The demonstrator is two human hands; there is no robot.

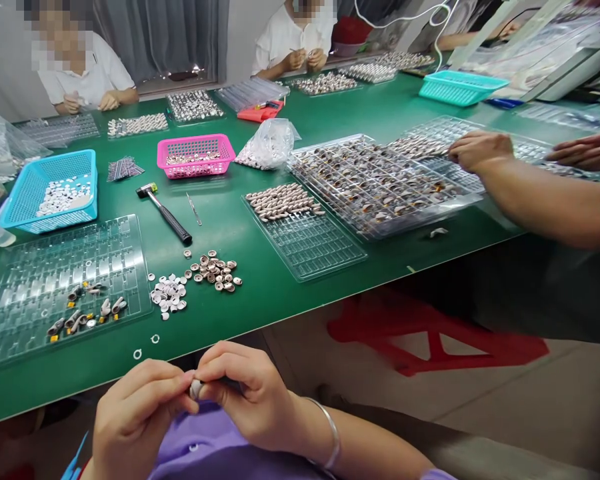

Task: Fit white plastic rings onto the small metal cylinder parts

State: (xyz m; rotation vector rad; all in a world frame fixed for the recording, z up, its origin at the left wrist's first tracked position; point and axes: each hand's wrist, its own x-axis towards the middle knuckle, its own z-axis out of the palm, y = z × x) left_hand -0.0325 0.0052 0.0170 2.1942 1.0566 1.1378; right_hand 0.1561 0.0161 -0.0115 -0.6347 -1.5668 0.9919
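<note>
My left hand (135, 413) and my right hand (245, 390) meet just below the green table's front edge (260, 320), over my purple lap. Both pinch one small white and grey part (196, 389) between their fingertips. A silver bangle (330, 437) circles my right wrist. On the table above my hands lie a pile of small white rings (167, 295) and a pile of brown round caps (215, 270). To the left, a clear moulded tray (55, 280) holds a few assembled pieces.
A black-handled hammer (164, 213), tweezers (194, 209), blue basket (50, 190), pink basket (196, 155) and more clear trays (305, 230) sit further back. A co-worker's hands (477, 150) reach over trays at right; two other people work at the far side. A red stool (430, 337) stands below.
</note>
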